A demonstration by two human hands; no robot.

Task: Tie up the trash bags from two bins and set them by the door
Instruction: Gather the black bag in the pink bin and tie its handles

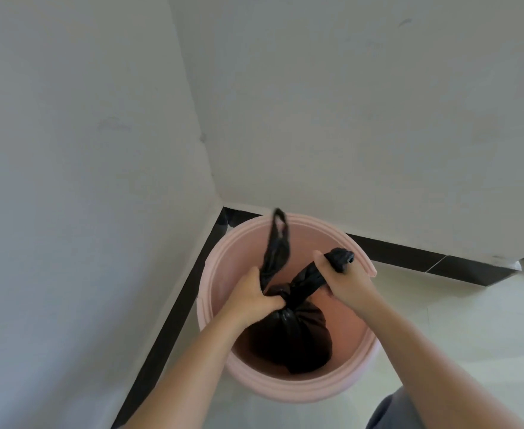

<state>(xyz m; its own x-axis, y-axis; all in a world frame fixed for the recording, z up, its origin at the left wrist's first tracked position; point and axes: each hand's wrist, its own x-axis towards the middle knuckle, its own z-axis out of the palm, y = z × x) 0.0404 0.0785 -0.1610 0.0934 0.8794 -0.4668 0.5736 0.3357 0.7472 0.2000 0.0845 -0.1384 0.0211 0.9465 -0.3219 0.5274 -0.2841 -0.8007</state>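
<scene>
While the black trash bag sits inside the pink bin in the corner of the tiled floor, a knot joins its two handles. The left hand grips one handle by the knot, fingers curled tight. The right hand clenches the other handle, pulling it outward over the bin's far rim.

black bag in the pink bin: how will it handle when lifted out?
Black bag probably floppy: thin film, twisted handles, held by left hand and right hand. Likely light; small bulge. Pink bin might lift slightly.
</scene>
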